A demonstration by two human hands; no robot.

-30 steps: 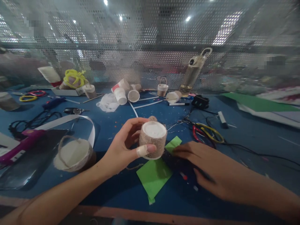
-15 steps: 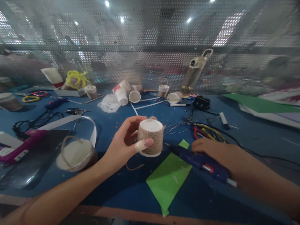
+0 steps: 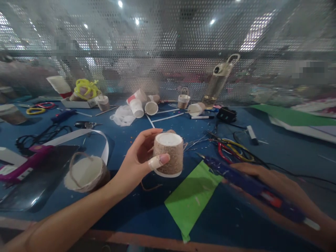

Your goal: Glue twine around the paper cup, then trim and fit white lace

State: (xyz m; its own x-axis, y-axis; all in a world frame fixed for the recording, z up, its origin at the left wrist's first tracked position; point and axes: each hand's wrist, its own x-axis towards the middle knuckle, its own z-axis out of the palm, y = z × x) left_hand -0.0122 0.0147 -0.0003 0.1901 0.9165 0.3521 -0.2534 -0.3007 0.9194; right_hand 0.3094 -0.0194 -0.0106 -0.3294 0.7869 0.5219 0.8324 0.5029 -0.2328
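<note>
My left hand point(image 3: 138, 162) is closed round a twine-wrapped paper cup point(image 3: 168, 154), held upside down above the blue table point(image 3: 118, 140), its white bottom facing up. A plaster wraps the thumb tip. My right hand point(image 3: 283, 192) grips a blue glue gun point(image 3: 246, 183), blurred by motion, with its nozzle pointing left toward the cup. A green paper sheet point(image 3: 191, 199) lies on the table under and between the hands.
A twine basket with a handle point(image 3: 85, 173) sits at the left beside a purple tool point(image 3: 23, 166) and a white strip. Cups point(image 3: 139, 103), scissors point(image 3: 85, 124), cables point(image 3: 233, 148) and a bottle point(image 3: 219, 82) crowd the back by a perforated metal screen. Green card point(image 3: 288, 117) lies far right.
My right hand picked the glue gun up off the green paper and drew it back to the right, lifting it. The left hand kept the cup nearly still.
</note>
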